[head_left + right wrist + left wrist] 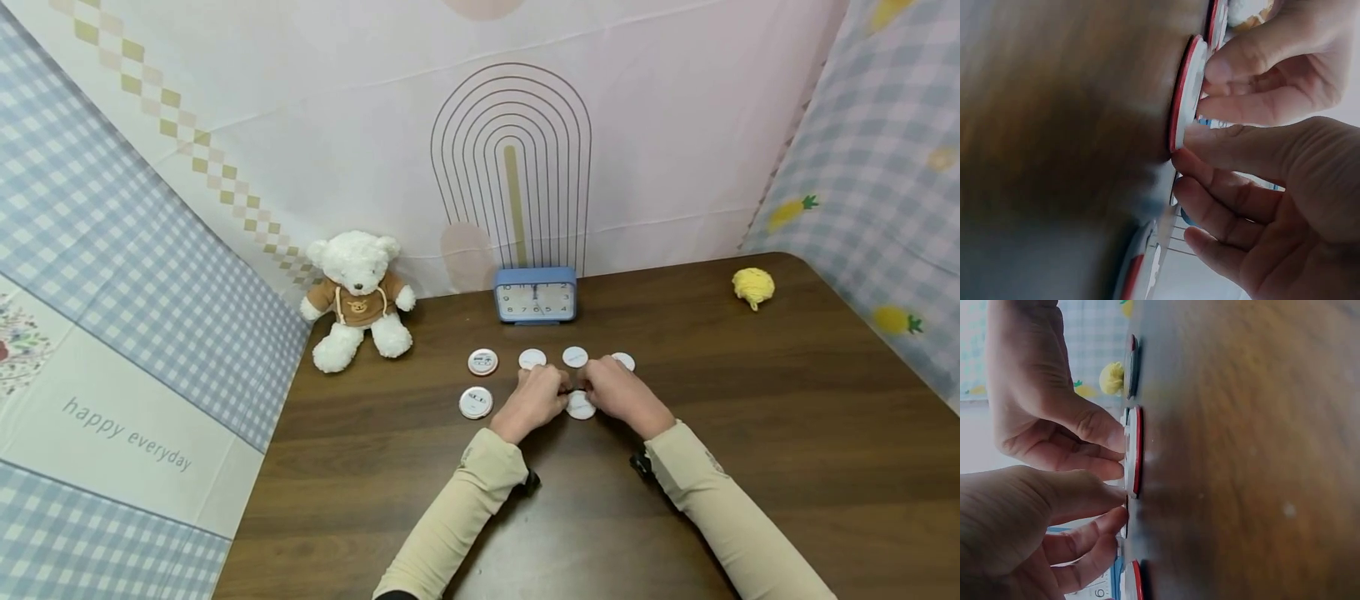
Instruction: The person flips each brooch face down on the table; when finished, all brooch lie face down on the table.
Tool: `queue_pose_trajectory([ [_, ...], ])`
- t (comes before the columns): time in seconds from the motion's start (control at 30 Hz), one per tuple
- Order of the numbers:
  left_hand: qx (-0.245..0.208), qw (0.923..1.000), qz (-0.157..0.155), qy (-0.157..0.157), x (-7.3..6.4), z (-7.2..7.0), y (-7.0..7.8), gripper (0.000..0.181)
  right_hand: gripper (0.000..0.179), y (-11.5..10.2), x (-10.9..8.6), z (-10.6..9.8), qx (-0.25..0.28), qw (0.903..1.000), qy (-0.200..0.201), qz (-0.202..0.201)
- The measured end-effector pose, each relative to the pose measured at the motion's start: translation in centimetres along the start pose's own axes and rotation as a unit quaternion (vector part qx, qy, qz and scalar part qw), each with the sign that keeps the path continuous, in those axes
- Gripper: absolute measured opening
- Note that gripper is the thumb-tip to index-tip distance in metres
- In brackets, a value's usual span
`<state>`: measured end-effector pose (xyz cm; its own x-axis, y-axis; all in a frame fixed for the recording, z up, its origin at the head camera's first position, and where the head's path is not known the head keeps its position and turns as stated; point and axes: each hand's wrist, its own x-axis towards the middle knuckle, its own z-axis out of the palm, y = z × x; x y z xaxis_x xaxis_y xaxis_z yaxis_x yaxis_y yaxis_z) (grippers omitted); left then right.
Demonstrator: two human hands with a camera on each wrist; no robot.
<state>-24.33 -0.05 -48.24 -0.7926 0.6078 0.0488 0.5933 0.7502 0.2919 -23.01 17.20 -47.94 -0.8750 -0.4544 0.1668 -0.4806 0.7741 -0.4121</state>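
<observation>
A round pin badge (581, 406) with a pale back and a red rim (1139, 453) is between my two hands, low at the table top. My left hand (536, 395) pinches its left edge with thumb and fingers. From the other side my right hand (618, 390) pinches the edge, thumb (1200, 140) on the pale back and forefinger at the rim. Whether the badge is lifted at all is hard to tell. Left of my hands lie two more badges, an upper one (482, 362) and a lower one (476, 402), pale backs up.
Behind my hands lie a pale badge (532, 358), another (575, 357) and a partly covered one (623, 361). A blue clock (536, 297) stands farther back. A white teddy bear (358, 304) sits left; a yellow ball (753, 287) lies at the far right of the brown table (750, 467).
</observation>
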Motion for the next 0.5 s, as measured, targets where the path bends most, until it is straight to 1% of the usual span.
queue_pose_trajectory([
  [0.07, 0.005, 1.0000, 0.001, -0.002, -0.09, 0.02, -0.04, 0.007, 0.032, -0.06, -0.06, 0.12, 0.004, 1.0000, 0.003, -0.009],
  [0.13, 0.008, 1.0000, -0.003, -0.003, -0.22, -0.01, -0.11, 0.006, 0.032, -0.15, -0.07, 0.19, 0.005, 0.9999, 0.005, -0.008],
  [0.27, 0.015, 0.9998, -0.011, 0.006, -0.41, -0.22, -0.30, 0.006, 0.029, -0.29, 0.10, 0.25, 0.009, 1.0000, 0.001, 0.003],
  [0.43, 0.006, 0.9998, -0.010, 0.015, -0.50, -0.62, -0.37, 0.009, 0.025, -0.24, 0.47, 0.21, 0.009, 0.9997, -0.008, 0.022],
  [0.5, 0.001, 0.9998, -0.011, 0.014, -0.56, -0.86, -0.34, 0.009, 0.022, -0.17, 0.51, 0.05, 0.005, 0.9994, -0.013, 0.032],
])
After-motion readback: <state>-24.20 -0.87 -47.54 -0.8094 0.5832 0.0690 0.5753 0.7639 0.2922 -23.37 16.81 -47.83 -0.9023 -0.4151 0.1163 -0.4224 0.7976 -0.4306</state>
